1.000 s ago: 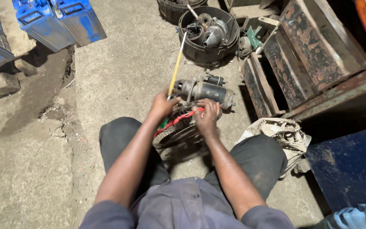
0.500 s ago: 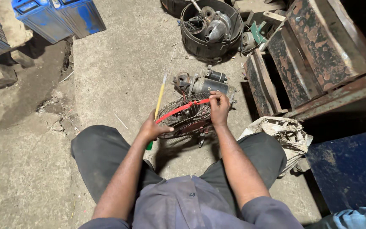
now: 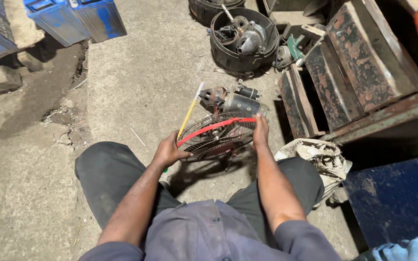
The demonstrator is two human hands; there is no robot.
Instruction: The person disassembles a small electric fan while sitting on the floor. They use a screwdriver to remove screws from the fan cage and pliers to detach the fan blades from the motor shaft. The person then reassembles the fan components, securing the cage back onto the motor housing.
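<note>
A round wire fan guard (image 3: 218, 135) with a red rim is held between my knees, just above the concrete floor. My left hand (image 3: 169, 152) grips its left edge and also holds a yellow-handled screwdriver (image 3: 189, 112) that points up and away. My right hand (image 3: 260, 131) grips the guard's right edge. Just beyond the guard a small grey motor (image 3: 233, 100) lies on the floor.
A black round tub (image 3: 244, 43) of metal parts stands at the back. Rusty metal boxes (image 3: 359, 63) lie at the right, and a crumpled white rag (image 3: 318, 157) sits beside my right knee. Blue crates (image 3: 81, 19) stand at the back left. A dark blue box (image 3: 393, 198) is at the lower right.
My hands have spread apart, from close together over the motor to the two sides of the guard. The guard now stands clear of the motor, nearer to me.
</note>
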